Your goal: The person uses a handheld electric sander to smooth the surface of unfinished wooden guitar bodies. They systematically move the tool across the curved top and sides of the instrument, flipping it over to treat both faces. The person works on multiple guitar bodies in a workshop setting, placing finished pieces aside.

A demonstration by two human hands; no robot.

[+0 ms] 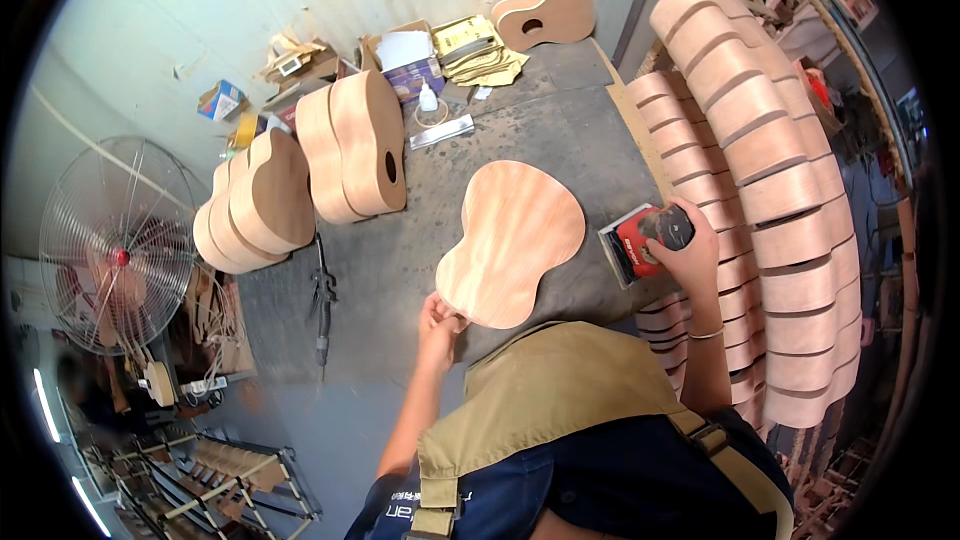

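A small guitar body (515,240) of pale, striped wood lies in front of me on the dark worktable (590,120), its plain face up. My left hand (441,322) grips its lower-left edge, with the fingers partly hidden at the rim. Off to the right, my right hand (690,248) is wrapped around the top of a red and black power sander (643,240). The sander is apart from the guitar body, tilted so that its flat pad edge shows, close to the table's right side.
Stacked guitar bodies (350,145) stand at the left, near an air blow gun (321,305). At the back are a white glue bottle (428,97), sandpaper sheets (475,50) and another guitar body (548,15). Tall stacks of bodies (790,210) line the right. A fan (122,257) stands far left.
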